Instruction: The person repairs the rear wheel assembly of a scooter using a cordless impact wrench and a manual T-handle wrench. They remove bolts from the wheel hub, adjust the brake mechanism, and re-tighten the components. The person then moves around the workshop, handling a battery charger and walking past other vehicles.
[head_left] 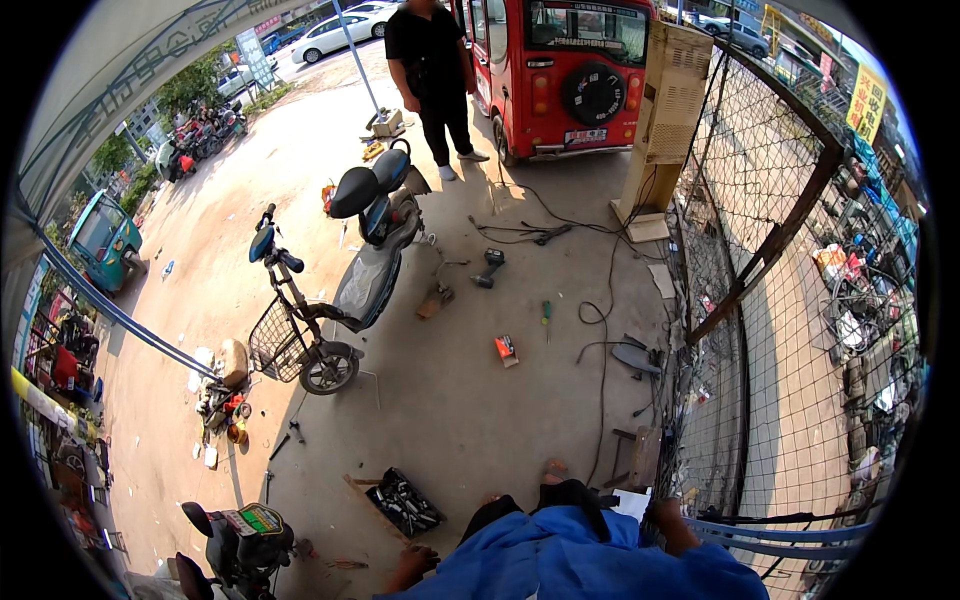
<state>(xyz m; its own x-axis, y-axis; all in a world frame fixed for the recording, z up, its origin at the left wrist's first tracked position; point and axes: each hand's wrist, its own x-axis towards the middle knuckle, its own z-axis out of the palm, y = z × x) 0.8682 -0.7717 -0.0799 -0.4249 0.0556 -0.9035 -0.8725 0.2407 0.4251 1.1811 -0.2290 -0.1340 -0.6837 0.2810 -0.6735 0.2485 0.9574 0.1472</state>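
My left hand hangs low beside my blue jacket, just below a black tray of metal tools. Its fingers are too dark and small to make out. At my right side, my right hand is close to a white sheet; whether it touches the sheet I cannot tell. On the ground ahead lie a small orange-red box, a green-handled screwdriver and a dark cordless power tool. An electric scooter with a front basket stands to the left of these.
A red three-wheeled vehicle stands at the far side, with a person in black beside it. Dark cables run along the ground near a tall beige cabinet. Wire fencing borders the right. Another scooter is at lower left.
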